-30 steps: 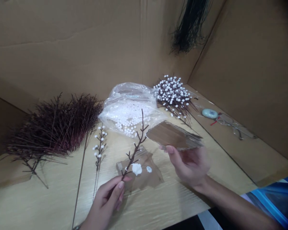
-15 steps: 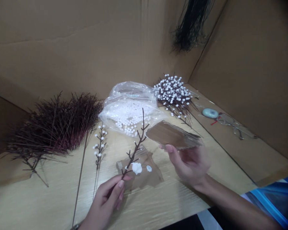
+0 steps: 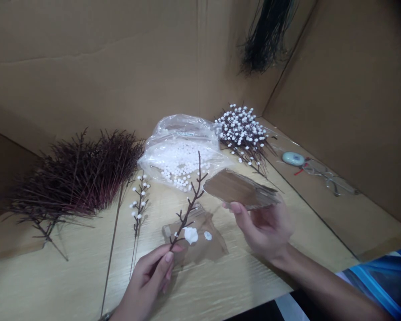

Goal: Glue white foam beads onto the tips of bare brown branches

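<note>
My left hand (image 3: 153, 274) pinches the lower end of a bare brown artificial twig (image 3: 191, 207), which tilts up and to the right. In my right hand (image 3: 260, 227) is a torn piece of cardboard (image 3: 237, 187), gripped by its near edge and raised above the table. Under the twig lies another cardboard scrap (image 3: 209, 254) bearing white blobs of what looks like glue (image 3: 190, 235). A twig with white berries (image 3: 139, 198) rests to the left of my hands. Behind them sits a clear plastic bag (image 3: 183, 142) of small white balls (image 3: 175, 171).
Bare brown twigs (image 3: 83, 174) are heaped at the left. A bunch of white-berried twigs (image 3: 242, 127) lies at the back right, near eyeglasses (image 3: 321, 171) and a pale blue oval object (image 3: 293, 158). Dark strands (image 3: 265, 40) hang by the cardboard wall (image 3: 120, 67).
</note>
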`<state>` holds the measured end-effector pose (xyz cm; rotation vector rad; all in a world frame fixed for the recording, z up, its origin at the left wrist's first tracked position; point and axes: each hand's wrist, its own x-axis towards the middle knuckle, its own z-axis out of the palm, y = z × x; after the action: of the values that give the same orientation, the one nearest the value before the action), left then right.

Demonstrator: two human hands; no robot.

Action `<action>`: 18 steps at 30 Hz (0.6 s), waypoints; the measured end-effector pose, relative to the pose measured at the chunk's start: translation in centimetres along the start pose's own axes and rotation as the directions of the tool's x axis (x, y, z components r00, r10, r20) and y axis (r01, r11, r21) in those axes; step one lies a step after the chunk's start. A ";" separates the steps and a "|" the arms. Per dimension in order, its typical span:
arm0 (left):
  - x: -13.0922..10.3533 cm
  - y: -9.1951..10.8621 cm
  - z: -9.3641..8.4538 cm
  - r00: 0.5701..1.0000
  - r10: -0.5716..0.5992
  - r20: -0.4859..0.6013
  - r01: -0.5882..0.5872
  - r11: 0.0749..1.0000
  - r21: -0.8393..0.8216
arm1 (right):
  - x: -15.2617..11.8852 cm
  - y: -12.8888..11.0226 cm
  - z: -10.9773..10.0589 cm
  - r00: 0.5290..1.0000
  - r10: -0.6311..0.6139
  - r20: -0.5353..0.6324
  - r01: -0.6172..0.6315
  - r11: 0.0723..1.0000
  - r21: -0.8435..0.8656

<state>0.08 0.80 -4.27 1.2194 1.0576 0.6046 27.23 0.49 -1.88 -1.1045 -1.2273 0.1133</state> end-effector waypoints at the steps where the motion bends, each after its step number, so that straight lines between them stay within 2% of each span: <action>1: 0.0 0.0 0.0 1.000 -0.001 0.000 0.001 1.000 0.002 | 0.1 -0.1 0.0 1.000 -0.009 -0.003 0.009 1.000 0.005; 4: 0.0 -0.1 0.0 1.000 -0.003 0.008 0.003 1.000 0.007 | 0.7 -0.9 0.2 0.999 0.017 -0.030 -0.016 0.999 0.031; 10: 0.0 -0.3 -0.1 1.000 -0.001 0.007 0.001 1.000 0.002 | 2.7 -2.7 0.9 0.987 0.051 -0.155 -0.026 0.987 0.159; 18: -0.2 -0.3 -0.1 1.000 -0.008 -0.008 0.008 0.999 0.042 | 2.8 -2.6 0.7 0.993 0.054 -0.107 -0.035 0.985 0.169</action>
<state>-0.15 0.62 -4.48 1.2494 1.0857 0.5837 26.59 1.28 1.85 -0.9794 -1.0739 0.1833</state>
